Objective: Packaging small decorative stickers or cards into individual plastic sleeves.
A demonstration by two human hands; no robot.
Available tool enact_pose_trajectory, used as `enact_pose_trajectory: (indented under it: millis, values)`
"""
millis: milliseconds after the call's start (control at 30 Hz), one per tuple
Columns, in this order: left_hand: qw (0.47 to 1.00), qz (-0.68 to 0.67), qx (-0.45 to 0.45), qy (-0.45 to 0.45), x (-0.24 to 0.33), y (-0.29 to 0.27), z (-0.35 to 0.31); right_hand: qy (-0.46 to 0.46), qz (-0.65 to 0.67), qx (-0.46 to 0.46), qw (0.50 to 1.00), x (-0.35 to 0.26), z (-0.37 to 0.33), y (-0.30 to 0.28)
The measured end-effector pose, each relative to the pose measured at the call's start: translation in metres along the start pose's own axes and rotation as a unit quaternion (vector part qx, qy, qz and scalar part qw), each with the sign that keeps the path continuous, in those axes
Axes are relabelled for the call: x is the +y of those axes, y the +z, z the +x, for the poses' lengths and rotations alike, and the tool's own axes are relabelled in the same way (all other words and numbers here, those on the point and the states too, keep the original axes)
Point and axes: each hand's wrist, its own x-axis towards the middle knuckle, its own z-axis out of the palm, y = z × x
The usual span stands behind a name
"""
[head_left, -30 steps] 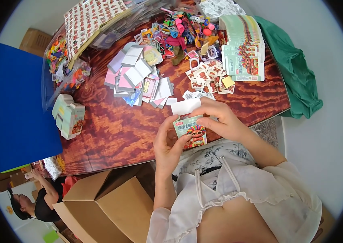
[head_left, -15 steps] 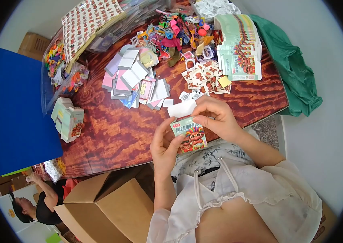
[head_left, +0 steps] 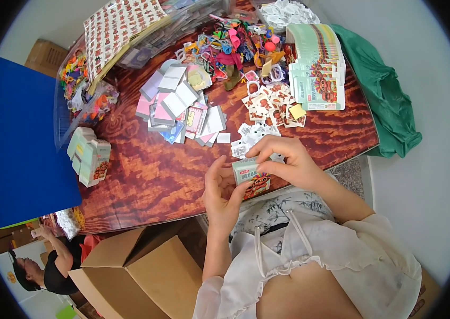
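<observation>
A small pale green carton (head_left: pixel 245 173) with a colourful cartoon figure on its front is held between my two hands, over the near edge of the table. My left hand (head_left: pixel 223 194) grips its left side, thumb across the front and fingers behind. At the carton's top right corner, my right hand (head_left: pixel 295 164) pinches with thumb and bent fingers. The top flap no longer stands up. Just beyond the hands lie white printed tags (head_left: pixel 246 139) and a pile of small cartoon stickers (head_left: pixel 270 103).
Grey, white and pink cards (head_left: pixel 174 103) lie mid-table, with colourful trinkets (head_left: pixel 230 50) behind. Flat green cartons (head_left: pixel 318 87) are stacked right; finished-looking cartons (head_left: pixel 91 154) sit left. An open cardboard box (head_left: pixel 166 271) stands below the table. Another person (head_left: pixel 63 263) is at lower left.
The carton's white top flap, raised before, is now folded down. My right fingers have moved onto the top edge, and the carton has shifted slightly right. The view has shifted slightly.
</observation>
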Motion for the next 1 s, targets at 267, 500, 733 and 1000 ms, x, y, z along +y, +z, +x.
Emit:
enact_pose_trajectory:
  millis: [267, 500, 733, 1000]
  values:
    - [0.995, 0.064, -0.063, -0.034, -0.001, -0.001, -0.001, 0.201, 0.045, 0.026, 0.978, -0.003, 0.005, 0.0]
    - [0.998, -0.005, -0.007, -0.055, -0.001, 0.003, -0.004, 0.037, -0.029, -0.041, 0.998, 0.003, 0.004, -0.008]
    - [0.996, 0.053, -0.057, -0.04, -0.009, -0.003, -0.002, 0.05, -0.044, -0.08, 0.995, 0.004, 0.0, -0.007]
    - [0.983, 0.142, -0.109, 0.037, -0.008, -0.012, 0.002, 0.053, -0.013, -0.074, 0.996, 0.014, -0.009, -0.005]
